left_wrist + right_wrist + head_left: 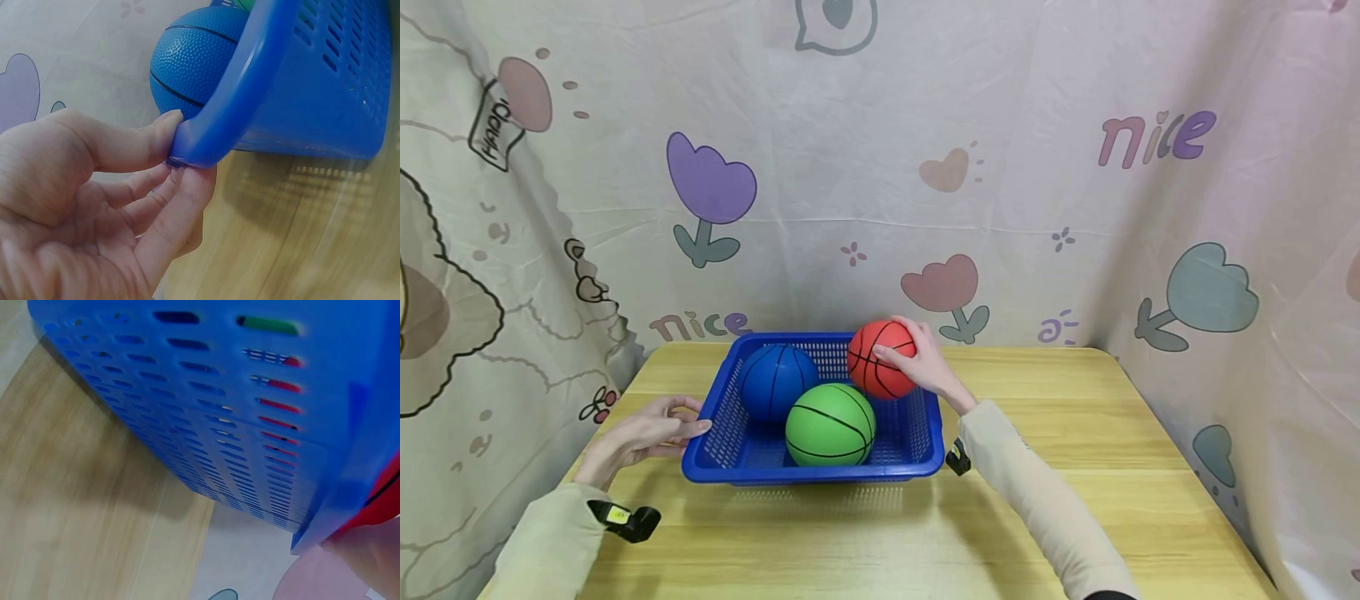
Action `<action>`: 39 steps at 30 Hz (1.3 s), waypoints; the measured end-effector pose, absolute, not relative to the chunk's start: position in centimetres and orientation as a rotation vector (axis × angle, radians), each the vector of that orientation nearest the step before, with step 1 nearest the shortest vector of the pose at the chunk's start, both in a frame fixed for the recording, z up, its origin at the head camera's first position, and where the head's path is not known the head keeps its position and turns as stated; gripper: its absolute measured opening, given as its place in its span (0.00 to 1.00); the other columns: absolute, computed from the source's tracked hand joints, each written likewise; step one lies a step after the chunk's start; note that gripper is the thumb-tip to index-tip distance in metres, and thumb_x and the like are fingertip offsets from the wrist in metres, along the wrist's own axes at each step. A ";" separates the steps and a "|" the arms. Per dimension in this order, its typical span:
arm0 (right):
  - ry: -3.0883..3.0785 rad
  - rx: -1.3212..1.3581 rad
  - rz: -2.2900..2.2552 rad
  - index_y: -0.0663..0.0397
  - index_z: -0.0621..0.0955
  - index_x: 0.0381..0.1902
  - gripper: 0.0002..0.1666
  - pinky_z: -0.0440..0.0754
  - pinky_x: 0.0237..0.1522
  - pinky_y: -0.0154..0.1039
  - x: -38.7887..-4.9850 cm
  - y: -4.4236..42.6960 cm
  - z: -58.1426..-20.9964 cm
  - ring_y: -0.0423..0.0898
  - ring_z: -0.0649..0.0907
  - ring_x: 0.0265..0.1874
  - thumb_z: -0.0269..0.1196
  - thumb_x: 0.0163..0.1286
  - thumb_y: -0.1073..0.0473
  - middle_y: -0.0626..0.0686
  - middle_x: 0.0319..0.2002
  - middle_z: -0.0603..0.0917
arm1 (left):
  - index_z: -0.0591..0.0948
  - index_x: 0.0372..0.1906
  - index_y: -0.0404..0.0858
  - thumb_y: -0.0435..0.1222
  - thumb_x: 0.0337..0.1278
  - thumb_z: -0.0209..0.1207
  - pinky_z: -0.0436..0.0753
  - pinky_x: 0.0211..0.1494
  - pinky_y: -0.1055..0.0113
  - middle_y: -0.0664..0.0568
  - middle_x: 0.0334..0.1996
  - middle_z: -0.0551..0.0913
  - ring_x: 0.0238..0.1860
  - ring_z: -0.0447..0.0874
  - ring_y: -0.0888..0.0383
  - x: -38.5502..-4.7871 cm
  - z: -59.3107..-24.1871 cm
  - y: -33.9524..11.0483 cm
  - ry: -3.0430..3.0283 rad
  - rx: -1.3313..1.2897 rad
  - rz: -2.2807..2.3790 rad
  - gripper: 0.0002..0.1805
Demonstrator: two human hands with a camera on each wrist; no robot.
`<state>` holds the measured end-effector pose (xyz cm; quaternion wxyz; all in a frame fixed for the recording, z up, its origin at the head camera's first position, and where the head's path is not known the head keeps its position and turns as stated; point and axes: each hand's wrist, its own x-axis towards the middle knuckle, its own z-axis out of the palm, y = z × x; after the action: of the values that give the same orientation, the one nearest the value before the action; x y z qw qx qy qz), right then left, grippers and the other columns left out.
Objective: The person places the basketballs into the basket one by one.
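A blue plastic basket (812,476) with slotted sides holds a blue ball (777,382) at its back left and a green ball (831,425) at its front middle. My left hand (651,431) pinches the basket's left rim, thumb above and fingers below, as the left wrist view shows. At the basket's back right corner, my right hand (922,360) grips a red ball (880,360) from its right side. In the right wrist view, red shows through the basket's slots, and most of that hand lies outside the picture.
The basket stands on a light wooden table (1045,467). A patterned cloth (865,167) hangs behind the table and along both sides. Each wrist carries a small black camera, such as the left wrist camera (625,518).
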<state>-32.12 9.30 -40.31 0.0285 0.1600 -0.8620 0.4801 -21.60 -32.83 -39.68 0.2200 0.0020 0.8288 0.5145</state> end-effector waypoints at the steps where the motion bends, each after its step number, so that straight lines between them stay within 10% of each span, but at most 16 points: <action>1: -2.664 0.498 1.480 0.39 0.67 0.74 0.39 0.82 0.58 0.61 -32.0 9.3 -40.3 0.63 0.75 0.63 0.65 0.68 0.44 0.63 0.66 0.65 | 0.55 0.69 0.21 0.39 0.71 0.58 0.88 0.47 0.62 0.28 0.60 0.71 0.43 0.85 0.58 -21.6 -39.7 -32.8 2.293 0.006 1.422 0.37; 19: -2.705 0.552 1.493 0.50 0.67 0.74 0.37 0.82 0.59 0.59 -32.4 9.5 -40.9 0.61 0.76 0.63 0.62 0.71 0.47 0.61 0.69 0.69 | 0.54 0.69 0.20 0.39 0.72 0.58 0.88 0.47 0.62 0.30 0.59 0.73 0.41 0.85 0.60 -21.6 -39.8 -32.9 2.279 0.015 1.431 0.37; 39: -2.805 0.614 1.334 0.38 0.65 0.75 0.48 0.79 0.61 0.61 -32.6 10.3 -41.8 0.59 0.68 0.68 0.71 0.59 0.40 0.57 0.69 0.62 | 0.54 0.69 0.21 0.39 0.71 0.58 0.88 0.48 0.61 0.28 0.61 0.70 0.42 0.84 0.59 -21.7 -39.8 -32.7 2.272 0.007 1.438 0.37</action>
<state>-32.57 10.33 -41.83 -0.0120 0.1939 -0.8859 0.4213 -21.69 -32.73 -39.85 0.2245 0.0024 0.8233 0.5213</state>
